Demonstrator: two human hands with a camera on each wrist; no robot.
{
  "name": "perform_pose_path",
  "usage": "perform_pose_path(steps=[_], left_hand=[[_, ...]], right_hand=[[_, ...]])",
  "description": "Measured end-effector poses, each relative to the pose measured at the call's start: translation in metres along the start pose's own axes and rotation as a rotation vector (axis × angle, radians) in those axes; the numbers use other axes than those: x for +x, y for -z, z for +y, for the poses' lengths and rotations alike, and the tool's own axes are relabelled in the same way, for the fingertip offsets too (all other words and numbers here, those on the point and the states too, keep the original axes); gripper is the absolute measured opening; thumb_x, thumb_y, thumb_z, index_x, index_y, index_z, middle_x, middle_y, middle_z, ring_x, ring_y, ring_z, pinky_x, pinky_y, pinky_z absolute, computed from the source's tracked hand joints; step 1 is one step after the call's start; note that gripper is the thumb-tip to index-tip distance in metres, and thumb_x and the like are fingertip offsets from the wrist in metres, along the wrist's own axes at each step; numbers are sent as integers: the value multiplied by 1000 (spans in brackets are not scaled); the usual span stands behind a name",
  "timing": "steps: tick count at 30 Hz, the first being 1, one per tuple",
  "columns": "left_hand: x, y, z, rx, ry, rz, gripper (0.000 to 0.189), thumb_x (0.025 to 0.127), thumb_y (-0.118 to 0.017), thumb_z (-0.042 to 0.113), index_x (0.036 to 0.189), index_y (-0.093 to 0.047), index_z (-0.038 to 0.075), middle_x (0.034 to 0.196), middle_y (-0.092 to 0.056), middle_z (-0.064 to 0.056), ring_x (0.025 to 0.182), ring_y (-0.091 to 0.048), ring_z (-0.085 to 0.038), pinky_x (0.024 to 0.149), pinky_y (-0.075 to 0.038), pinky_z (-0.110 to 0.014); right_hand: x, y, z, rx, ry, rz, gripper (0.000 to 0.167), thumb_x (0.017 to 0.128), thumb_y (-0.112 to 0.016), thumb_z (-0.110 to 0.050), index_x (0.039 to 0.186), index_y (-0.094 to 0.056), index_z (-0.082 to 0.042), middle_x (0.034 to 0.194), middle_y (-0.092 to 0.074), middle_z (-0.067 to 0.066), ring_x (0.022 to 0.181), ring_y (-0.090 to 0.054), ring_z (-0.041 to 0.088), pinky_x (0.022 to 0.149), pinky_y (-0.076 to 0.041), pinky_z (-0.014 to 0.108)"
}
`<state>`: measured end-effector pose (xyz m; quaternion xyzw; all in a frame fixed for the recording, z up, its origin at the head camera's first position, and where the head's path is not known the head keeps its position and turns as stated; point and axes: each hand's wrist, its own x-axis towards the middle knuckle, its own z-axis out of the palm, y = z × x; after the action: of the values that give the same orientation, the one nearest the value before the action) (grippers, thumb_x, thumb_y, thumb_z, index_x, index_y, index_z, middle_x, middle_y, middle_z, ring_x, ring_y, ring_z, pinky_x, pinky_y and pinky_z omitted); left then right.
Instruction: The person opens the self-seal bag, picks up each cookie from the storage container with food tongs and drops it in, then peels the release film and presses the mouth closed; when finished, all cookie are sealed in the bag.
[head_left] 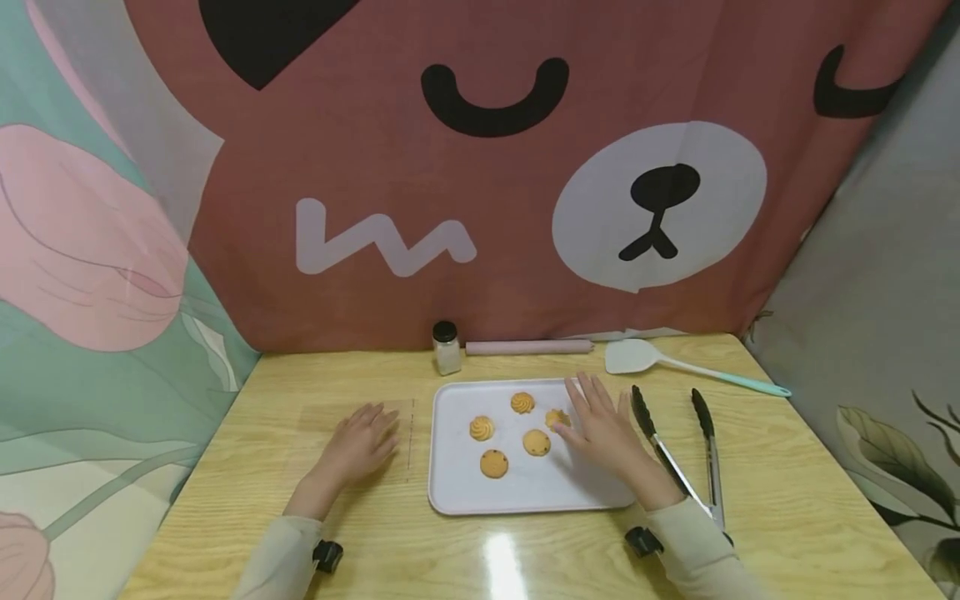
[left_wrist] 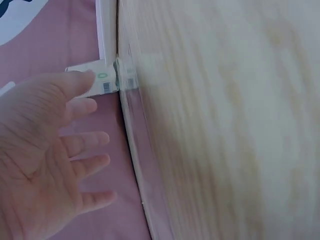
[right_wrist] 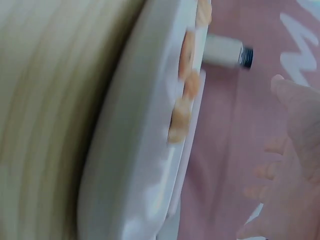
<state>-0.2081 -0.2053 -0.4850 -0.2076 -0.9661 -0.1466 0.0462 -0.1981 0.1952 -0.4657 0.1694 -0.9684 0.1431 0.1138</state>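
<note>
Several cookies, among them a swirl cookie [head_left: 482,428] and a round cookie [head_left: 494,463] with dark bits, lie on a white tray [head_left: 465,496]. My right hand [head_left: 611,433] is above the tray's right side, its fingers loosely spread. In the head view its thumb overlaps the edge of another swirl cookie [head_left: 553,414]. No object shows in the right palm [right_wrist: 300,175]. Left of the tray, my left hand [head_left: 358,446] hovers over a clear plastic sheet [head_left: 397,417]. Its fingers are spread and relaxed, and the left wrist view shows a bare palm [left_wrist: 35,165].
Black-tipped tongs [head_left: 712,450] lie spread right of the tray, close to my right forearm. Along the back stand a black-lidded jar [head_left: 447,354], a pink rolling pin [head_left: 528,347] and a white spatula [head_left: 633,356] with a mint handle. A printed curtain [head_left: 375,317] hangs behind the table.
</note>
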Motion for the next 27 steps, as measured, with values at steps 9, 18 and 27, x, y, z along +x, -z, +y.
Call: perform_pose_path(steps=[9, 18, 27], left_hand=[[-1, -6, -9, -3, 98, -189, 51, 95, -55, 35, 138, -48, 7, 145, -36, -24, 134, -30, -44, 97, -26, -71], [-2, 1, -7, 2, 140, -240, 51, 92, -61, 32, 135, -51, 6, 144, -37, -26, 130, -36, -45, 91, -36, -69], [-2, 0, -4, -22, 134, -237, 49, 91, -63, 30, 133, -54, 7, 143, -38, -27, 128, -37, -46, 88, -38, -70]], right_hand=[[10, -11, -57, 54, 157, -78, 72, 92, -55, -46, 145, -33, -3, 154, -21, 18, 140, -18, 39, 102, -15, 72], [34, -27, -125, 39, 286, -245, 75, 95, -46, -53, 148, -26, -5, 156, -19, 11, 143, -15, 29, 108, -14, 65], [40, -50, -172, -33, 417, -411, 75, 96, -38, -57, 148, -27, -4, 156, -19, 9, 143, -15, 20, 112, -10, 59]])
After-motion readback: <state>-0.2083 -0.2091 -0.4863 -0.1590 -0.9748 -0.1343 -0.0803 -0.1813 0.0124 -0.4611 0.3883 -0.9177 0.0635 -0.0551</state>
